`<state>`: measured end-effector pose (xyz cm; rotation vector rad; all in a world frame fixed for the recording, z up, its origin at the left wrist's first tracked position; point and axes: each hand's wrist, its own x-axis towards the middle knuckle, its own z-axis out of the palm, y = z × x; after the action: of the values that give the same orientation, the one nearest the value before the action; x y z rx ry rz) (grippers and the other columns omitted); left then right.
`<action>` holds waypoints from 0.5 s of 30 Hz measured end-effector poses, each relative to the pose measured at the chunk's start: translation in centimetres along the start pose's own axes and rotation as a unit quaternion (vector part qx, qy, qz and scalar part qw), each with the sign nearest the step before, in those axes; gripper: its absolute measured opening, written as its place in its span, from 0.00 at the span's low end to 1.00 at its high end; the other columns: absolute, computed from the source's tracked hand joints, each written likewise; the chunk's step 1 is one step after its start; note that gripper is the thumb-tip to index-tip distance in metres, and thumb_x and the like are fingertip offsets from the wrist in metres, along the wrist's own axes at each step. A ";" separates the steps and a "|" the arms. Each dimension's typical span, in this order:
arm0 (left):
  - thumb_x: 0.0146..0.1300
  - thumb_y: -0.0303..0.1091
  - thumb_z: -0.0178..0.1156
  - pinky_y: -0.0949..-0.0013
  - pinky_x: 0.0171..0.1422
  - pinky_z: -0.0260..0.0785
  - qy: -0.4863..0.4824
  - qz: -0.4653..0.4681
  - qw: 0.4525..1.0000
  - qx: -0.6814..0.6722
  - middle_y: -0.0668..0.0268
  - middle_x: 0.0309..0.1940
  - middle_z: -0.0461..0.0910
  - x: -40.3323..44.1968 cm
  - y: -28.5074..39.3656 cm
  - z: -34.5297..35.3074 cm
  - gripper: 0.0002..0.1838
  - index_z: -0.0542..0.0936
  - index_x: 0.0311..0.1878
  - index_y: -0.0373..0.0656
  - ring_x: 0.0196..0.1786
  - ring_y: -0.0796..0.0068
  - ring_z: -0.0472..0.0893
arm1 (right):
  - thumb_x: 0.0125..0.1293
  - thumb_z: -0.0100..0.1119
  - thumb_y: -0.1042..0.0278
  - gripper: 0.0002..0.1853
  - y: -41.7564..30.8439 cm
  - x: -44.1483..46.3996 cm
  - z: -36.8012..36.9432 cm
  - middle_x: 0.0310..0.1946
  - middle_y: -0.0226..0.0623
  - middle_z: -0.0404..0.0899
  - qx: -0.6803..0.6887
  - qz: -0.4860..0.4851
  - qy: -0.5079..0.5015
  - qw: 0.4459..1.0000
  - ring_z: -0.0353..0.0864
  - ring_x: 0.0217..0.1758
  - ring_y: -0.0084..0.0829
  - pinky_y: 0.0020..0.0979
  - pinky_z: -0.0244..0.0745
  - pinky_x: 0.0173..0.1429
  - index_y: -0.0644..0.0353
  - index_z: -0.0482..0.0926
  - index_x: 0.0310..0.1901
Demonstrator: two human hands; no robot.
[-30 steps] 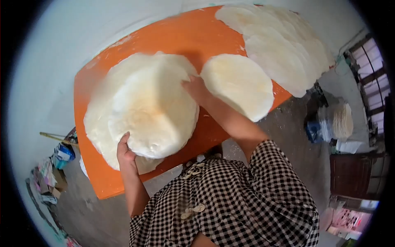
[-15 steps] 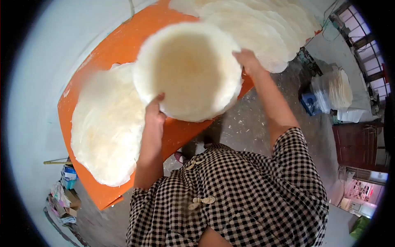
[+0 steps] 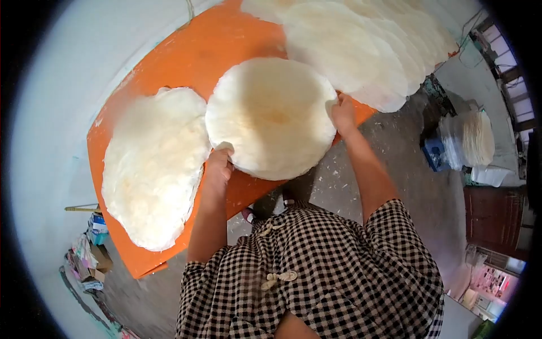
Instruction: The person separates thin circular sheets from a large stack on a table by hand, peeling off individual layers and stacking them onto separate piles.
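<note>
A round stack of thin, cream-white sheets (image 3: 271,118) lies in front of me over the orange table, a shadow across its middle. My left hand (image 3: 221,163) grips its lower left edge, thumb on top. At the right edge, my right hand (image 3: 343,114) is closed on the rim, its lower fingers hidden underneath. To the left, close beside the held stack, lies a second pile of pale sheets (image 3: 152,169). I cannot tell whether the held stack rests fully on the table.
The orange tabletop (image 3: 226,31) runs along a white wall. Overlapping pale sheets (image 3: 355,45) spread over its far right. A blue crate (image 3: 435,153) and upright sheets in clear plastic (image 3: 477,138) stand on the floor at right. Boxes and bags (image 3: 93,257) sit at lower left.
The round stack has come down and slightly toward me, with both hands still gripping its edges. It is less blurred now. The side piles look unchanged.
</note>
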<state>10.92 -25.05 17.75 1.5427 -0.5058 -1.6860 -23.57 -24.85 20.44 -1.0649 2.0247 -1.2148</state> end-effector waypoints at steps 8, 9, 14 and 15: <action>0.61 0.31 0.51 0.60 0.56 0.67 -0.098 -0.016 0.986 -0.131 0.62 0.53 0.71 -0.9 -0.4 -1.8 0.19 0.66 0.56 0.41 0.52 0.66 0.73 | 0.38 0.68 0.56 0.36 -1.9 -12.9 4.8 0.54 0.47 0.66 -0.290 -0.449 -0.234 0.812 0.64 0.59 0.45 0.42 0.59 0.60 0.59 0.68 0.52; 0.61 0.31 0.51 0.60 0.56 0.67 -0.097 -0.020 0.986 -0.136 0.62 0.53 0.71 -0.9 -0.3 -1.8 0.19 0.66 0.56 0.41 0.53 0.66 0.73 | 0.39 0.68 0.55 0.35 -2.2 -13.2 4.9 0.54 0.46 0.66 -0.295 -0.454 -0.235 0.807 0.64 0.59 0.45 0.43 0.60 0.58 0.59 0.69 0.51; 0.60 0.35 0.54 0.60 0.57 0.67 -0.064 -0.037 0.988 -0.133 0.62 0.55 0.70 -2.2 0.8 -1.3 0.21 0.67 0.56 0.41 0.54 0.65 0.72 | 0.45 0.62 0.61 0.23 -2.5 -13.5 4.7 0.48 0.43 0.70 -0.288 -0.502 -0.227 0.783 0.69 0.53 0.41 0.38 0.65 0.53 0.58 0.72 0.44; 0.60 0.36 0.55 0.60 0.57 0.67 -0.071 -0.038 0.985 -0.154 0.62 0.55 0.70 -2.4 1.2 -1.0 0.22 0.67 0.56 0.41 0.55 0.64 0.72 | 0.47 0.60 0.63 0.19 -2.2 -13.2 4.9 0.45 0.42 0.71 -0.282 -0.519 -0.226 0.775 0.71 0.50 0.40 0.37 0.66 0.51 0.59 0.72 0.42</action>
<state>12.13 -23.71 20.01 1.2382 -0.2450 -1.8449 -11.91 -16.65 20.86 -2.6906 1.3628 -0.5807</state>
